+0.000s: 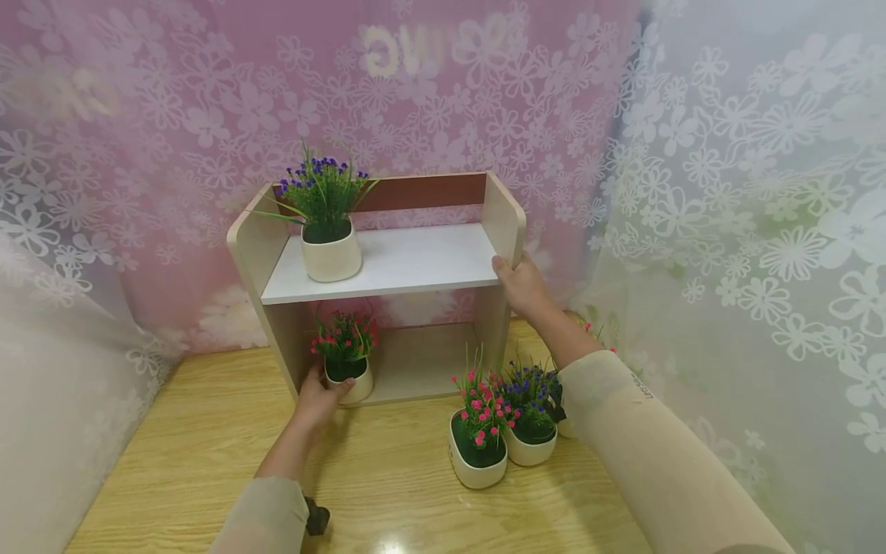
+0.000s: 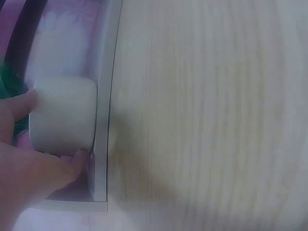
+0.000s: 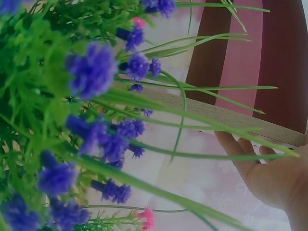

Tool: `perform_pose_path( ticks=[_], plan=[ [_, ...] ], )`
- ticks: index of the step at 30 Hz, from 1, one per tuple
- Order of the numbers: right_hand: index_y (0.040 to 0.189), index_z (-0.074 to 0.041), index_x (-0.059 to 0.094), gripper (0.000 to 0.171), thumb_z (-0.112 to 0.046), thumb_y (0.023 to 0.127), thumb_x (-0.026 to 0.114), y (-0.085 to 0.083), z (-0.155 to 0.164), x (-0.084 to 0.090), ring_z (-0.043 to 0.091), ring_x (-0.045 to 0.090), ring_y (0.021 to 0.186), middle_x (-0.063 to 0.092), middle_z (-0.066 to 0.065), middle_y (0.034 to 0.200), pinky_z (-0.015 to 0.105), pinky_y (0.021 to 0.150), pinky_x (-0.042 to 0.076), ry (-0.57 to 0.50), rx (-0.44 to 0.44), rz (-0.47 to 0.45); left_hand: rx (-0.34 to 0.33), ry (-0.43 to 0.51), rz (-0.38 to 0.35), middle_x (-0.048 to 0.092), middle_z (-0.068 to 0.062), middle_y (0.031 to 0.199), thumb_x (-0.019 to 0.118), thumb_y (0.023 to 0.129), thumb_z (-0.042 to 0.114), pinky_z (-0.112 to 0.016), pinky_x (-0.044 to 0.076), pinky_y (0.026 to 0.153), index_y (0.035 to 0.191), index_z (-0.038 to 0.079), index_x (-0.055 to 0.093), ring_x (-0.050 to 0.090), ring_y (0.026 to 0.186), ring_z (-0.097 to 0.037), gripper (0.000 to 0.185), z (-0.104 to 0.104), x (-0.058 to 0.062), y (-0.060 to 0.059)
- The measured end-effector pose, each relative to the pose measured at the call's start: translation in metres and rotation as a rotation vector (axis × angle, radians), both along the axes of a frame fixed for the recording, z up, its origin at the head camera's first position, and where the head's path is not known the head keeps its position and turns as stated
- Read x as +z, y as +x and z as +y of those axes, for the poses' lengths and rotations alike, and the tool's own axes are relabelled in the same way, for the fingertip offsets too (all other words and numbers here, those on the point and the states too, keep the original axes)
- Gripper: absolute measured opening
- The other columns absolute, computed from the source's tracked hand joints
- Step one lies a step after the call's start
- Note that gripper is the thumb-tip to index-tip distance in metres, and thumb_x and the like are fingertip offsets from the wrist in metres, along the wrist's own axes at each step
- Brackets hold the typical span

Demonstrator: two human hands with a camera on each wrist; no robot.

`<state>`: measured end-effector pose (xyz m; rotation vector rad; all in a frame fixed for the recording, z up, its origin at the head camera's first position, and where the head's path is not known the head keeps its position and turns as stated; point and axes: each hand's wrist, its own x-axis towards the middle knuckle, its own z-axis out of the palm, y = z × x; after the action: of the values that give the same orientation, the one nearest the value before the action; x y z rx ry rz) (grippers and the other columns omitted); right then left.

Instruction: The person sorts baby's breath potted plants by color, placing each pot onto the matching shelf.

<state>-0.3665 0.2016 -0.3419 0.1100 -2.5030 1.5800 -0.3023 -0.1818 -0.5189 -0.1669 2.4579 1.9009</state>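
A small two-tier shelf stands on the wooden table. At the left of its lower tier sits a cream pot of pink flowers, and my left hand grips this pot with thumb and fingers at its sides. The left wrist view has the pot close up, right at the shelf's front edge. My right hand holds the shelf's right side panel, thumb at the front edge. In the right wrist view its fingers lie against the panel's outer face.
A pot of purple flowers stands on the upper tier's left. In front of the shelf's right side are a pink-flowered pot and a purple-flowered pot, with another partly behind my right sleeve. Flower-patterned curtains surround the table.
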Motion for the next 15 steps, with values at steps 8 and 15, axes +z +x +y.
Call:
perform_pose_path(
  ticks=[8, 15],
  plan=[
    [0.165, 0.002, 0.031, 0.067, -0.039, 0.115, 0.049, 0.0003, -0.0004, 0.0012, 0.048, 0.051, 0.149, 0.051, 0.031, 0.160, 0.063, 0.129, 0.036, 0.016, -0.001, 0.010, -0.025, -0.021, -0.010, 0.028, -0.030, 0.174, 0.065, 0.110, 0.026, -0.068, 0.019, 0.134, 0.171, 0.002, 0.015, 0.024, 0.164, -0.049, 0.083, 0.0009, 0.0039, -0.0020],
    [0.165, 0.001, 0.030, 0.067, -0.038, 0.115, 0.049, 0.0021, -0.0009, 0.0012, 0.047, 0.052, 0.148, 0.050, 0.031, 0.160, 0.063, 0.128, 0.038, 0.006, 0.007, 0.007, -0.012, -0.041, -0.027, 0.024, -0.030, 0.176, 0.064, 0.110, 0.029, -0.069, 0.018, 0.134, 0.173, 0.004, 0.010, 0.020, 0.165, -0.051, 0.087, 0.0008, 0.0031, -0.0012]
  ],
)
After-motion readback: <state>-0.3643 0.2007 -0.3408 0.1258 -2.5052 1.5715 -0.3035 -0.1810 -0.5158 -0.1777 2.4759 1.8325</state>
